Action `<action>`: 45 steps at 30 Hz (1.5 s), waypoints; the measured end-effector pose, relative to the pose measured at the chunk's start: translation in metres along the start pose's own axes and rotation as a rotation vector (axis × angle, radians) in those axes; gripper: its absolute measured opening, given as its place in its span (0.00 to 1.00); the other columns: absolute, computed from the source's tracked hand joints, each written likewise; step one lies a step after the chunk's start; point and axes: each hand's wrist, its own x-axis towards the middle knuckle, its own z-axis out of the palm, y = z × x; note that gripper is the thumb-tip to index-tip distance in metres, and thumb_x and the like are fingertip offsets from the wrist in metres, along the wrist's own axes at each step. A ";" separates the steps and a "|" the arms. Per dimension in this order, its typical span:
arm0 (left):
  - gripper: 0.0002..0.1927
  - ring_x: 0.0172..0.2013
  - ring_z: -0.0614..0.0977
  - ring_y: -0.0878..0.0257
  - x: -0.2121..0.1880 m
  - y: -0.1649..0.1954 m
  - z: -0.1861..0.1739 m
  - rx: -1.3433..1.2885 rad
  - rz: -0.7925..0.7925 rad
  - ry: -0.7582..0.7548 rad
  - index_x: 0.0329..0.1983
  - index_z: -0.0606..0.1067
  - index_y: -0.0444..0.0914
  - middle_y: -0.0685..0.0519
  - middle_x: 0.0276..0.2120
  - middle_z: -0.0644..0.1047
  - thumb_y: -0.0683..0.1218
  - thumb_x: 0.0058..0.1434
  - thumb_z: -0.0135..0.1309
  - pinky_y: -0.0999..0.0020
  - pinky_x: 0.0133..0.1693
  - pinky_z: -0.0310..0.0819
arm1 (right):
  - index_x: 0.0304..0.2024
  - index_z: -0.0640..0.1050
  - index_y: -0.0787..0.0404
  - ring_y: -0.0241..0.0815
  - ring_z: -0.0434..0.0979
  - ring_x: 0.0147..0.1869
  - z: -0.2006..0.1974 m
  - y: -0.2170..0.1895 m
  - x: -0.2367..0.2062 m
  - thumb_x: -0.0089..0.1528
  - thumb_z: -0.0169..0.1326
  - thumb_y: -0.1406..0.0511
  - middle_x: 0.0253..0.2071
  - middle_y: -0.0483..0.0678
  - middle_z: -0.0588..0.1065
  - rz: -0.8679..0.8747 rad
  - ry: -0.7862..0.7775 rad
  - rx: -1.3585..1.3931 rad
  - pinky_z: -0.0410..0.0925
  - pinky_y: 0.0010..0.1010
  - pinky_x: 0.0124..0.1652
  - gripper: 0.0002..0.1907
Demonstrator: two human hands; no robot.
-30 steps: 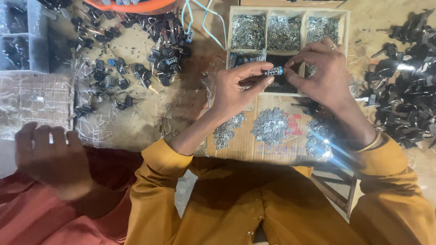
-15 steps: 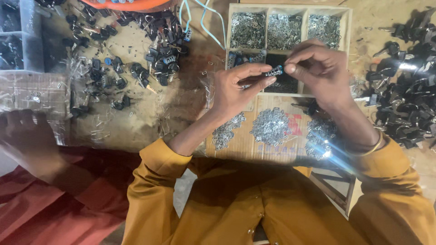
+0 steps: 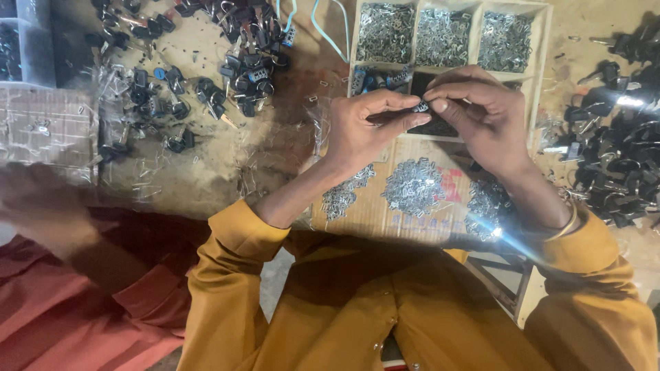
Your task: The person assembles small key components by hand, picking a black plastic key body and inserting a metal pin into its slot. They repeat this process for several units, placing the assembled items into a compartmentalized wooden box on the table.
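Seen from above, a person in mustard-yellow sleeves works over a cluttered floor. The left hand (image 3: 364, 130) and right hand (image 3: 481, 117) meet in front of the chest, fingertips nearly touching. Between them sits a small dark part (image 3: 421, 107), pinched by the thumb and fingers of both hands; it is too small to tell its exact shape. Its long axis appears to run side to side, from one hand to the other, with each hand gripping an end, so neither is clearly nearer. Just beyond the hands lies a wooden tray (image 3: 543, 41) with compartments of small silvery metal pieces. Below the hands, toward the body, a cardboard sheet (image 3: 378, 213) carries three loose heaps of similar metal bits. Well to the left of the left hand are scattered black parts (image 3: 172, 103); more black parts are piled to the right of the right hand. At far left, another person's hand (image 3: 41, 206) shows blurred above red cloth.
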 end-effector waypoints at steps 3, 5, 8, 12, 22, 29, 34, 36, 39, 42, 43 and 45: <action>0.11 0.38 0.88 0.67 0.000 -0.001 -0.001 0.020 0.016 0.008 0.44 0.83 0.34 0.50 0.38 0.86 0.42 0.60 0.69 0.74 0.42 0.86 | 0.46 0.84 0.63 0.37 0.73 0.36 -0.002 -0.005 0.001 0.64 0.62 0.73 0.49 0.49 0.79 0.088 0.036 -0.325 0.63 0.27 0.32 0.08; 0.11 0.38 0.88 0.67 0.001 -0.002 -0.001 0.009 0.022 -0.003 0.45 0.83 0.34 0.49 0.38 0.86 0.42 0.61 0.68 0.74 0.42 0.87 | 0.47 0.84 0.62 0.38 0.78 0.46 -0.007 -0.008 0.003 0.66 0.65 0.73 0.49 0.48 0.79 -0.156 0.008 -0.455 0.70 0.27 0.42 0.07; 0.10 0.39 0.89 0.66 0.002 -0.003 -0.001 0.022 0.046 -0.017 0.44 0.82 0.34 0.49 0.39 0.86 0.41 0.61 0.68 0.73 0.42 0.88 | 0.49 0.85 0.61 0.40 0.81 0.51 -0.012 -0.011 0.003 0.67 0.67 0.73 0.49 0.49 0.79 -0.281 -0.008 -0.518 0.73 0.27 0.47 0.08; 0.10 0.39 0.89 0.65 0.001 -0.003 -0.002 0.009 0.034 -0.022 0.44 0.82 0.34 0.49 0.39 0.86 0.41 0.61 0.67 0.73 0.43 0.88 | 0.48 0.84 0.63 0.42 0.81 0.51 -0.013 -0.011 0.002 0.66 0.67 0.74 0.51 0.50 0.78 -0.269 -0.014 -0.522 0.73 0.28 0.47 0.09; 0.10 0.40 0.89 0.65 0.001 -0.002 -0.002 0.016 0.038 -0.028 0.45 0.82 0.35 0.49 0.39 0.86 0.42 0.62 0.67 0.73 0.43 0.87 | 0.50 0.79 0.69 0.36 0.76 0.58 -0.004 0.002 -0.001 0.69 0.55 0.79 0.54 0.49 0.73 0.107 -0.003 0.196 0.73 0.25 0.58 0.08; 0.10 0.38 0.89 0.65 0.001 -0.002 -0.002 0.048 0.065 -0.019 0.43 0.83 0.34 0.49 0.38 0.86 0.42 0.60 0.68 0.73 0.42 0.86 | 0.50 0.80 0.68 0.36 0.74 0.59 0.001 0.008 -0.004 0.69 0.56 0.79 0.54 0.49 0.72 0.106 0.003 0.127 0.71 0.26 0.58 0.09; 0.10 0.39 0.89 0.65 0.002 -0.005 -0.001 0.038 0.081 -0.022 0.44 0.82 0.35 0.50 0.39 0.86 0.42 0.61 0.68 0.74 0.42 0.87 | 0.51 0.82 0.65 0.37 0.77 0.54 0.000 0.006 -0.005 0.68 0.60 0.78 0.54 0.49 0.73 -0.056 -0.007 -0.165 0.75 0.26 0.49 0.10; 0.10 0.39 0.89 0.65 0.001 -0.006 -0.001 0.032 0.087 -0.023 0.44 0.82 0.36 0.50 0.39 0.86 0.42 0.61 0.68 0.74 0.42 0.87 | 0.51 0.83 0.65 0.38 0.78 0.51 -0.003 0.004 -0.005 0.68 0.63 0.78 0.52 0.49 0.75 -0.165 -0.014 -0.322 0.74 0.25 0.46 0.10; 0.10 0.38 0.89 0.65 0.001 -0.007 -0.001 0.037 0.073 -0.022 0.44 0.82 0.36 0.50 0.38 0.86 0.42 0.61 0.68 0.74 0.41 0.87 | 0.50 0.83 0.67 0.39 0.78 0.52 -0.004 0.003 -0.005 0.66 0.67 0.77 0.52 0.50 0.75 -0.233 0.069 -0.372 0.75 0.26 0.48 0.10; 0.10 0.38 0.89 0.65 0.002 -0.007 -0.001 0.045 0.072 -0.025 0.44 0.83 0.35 0.49 0.38 0.86 0.42 0.61 0.68 0.74 0.41 0.87 | 0.49 0.81 0.66 0.35 0.78 0.55 -0.001 0.005 -0.005 0.68 0.61 0.77 0.55 0.49 0.73 0.030 0.071 -0.042 0.77 0.26 0.53 0.08; 0.10 0.39 0.89 0.65 0.001 -0.006 -0.001 0.043 0.084 -0.027 0.44 0.82 0.35 0.49 0.39 0.86 0.42 0.61 0.68 0.73 0.42 0.87 | 0.49 0.81 0.66 0.34 0.77 0.54 0.000 0.006 -0.005 0.68 0.60 0.77 0.55 0.49 0.73 0.066 0.062 0.059 0.75 0.25 0.54 0.08; 0.10 0.40 0.89 0.64 0.001 -0.006 -0.001 0.026 0.081 -0.031 0.44 0.82 0.35 0.49 0.39 0.86 0.42 0.61 0.68 0.73 0.43 0.87 | 0.48 0.81 0.66 0.32 0.76 0.54 0.001 0.008 -0.005 0.68 0.58 0.77 0.54 0.48 0.75 0.139 0.045 0.258 0.73 0.24 0.55 0.07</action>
